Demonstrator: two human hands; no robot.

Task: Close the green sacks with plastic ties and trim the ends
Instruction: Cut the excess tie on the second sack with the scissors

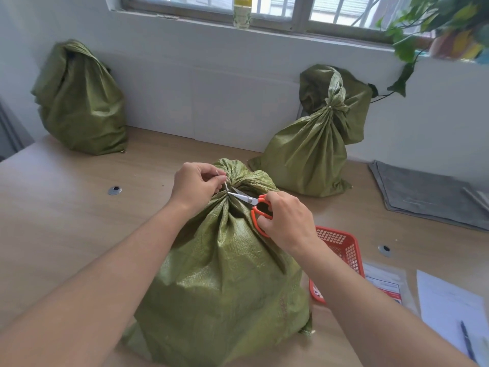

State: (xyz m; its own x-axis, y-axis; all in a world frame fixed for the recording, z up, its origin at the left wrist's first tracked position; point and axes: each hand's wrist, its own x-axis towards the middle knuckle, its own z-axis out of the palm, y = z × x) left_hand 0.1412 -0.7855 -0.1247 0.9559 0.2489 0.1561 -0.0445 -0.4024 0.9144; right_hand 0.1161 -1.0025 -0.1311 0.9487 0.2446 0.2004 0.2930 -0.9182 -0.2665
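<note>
Near sack (225, 274) neck gathered; my left hand (194, 185) pinches the tie tail (225, 184), right hand (287, 221) grips scissors (248, 200) (blades open at the tail's base).

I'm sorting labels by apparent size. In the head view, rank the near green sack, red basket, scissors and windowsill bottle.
1. near green sack
2. red basket
3. scissors, bottle: unranked; bottle is far and cropped
</note>
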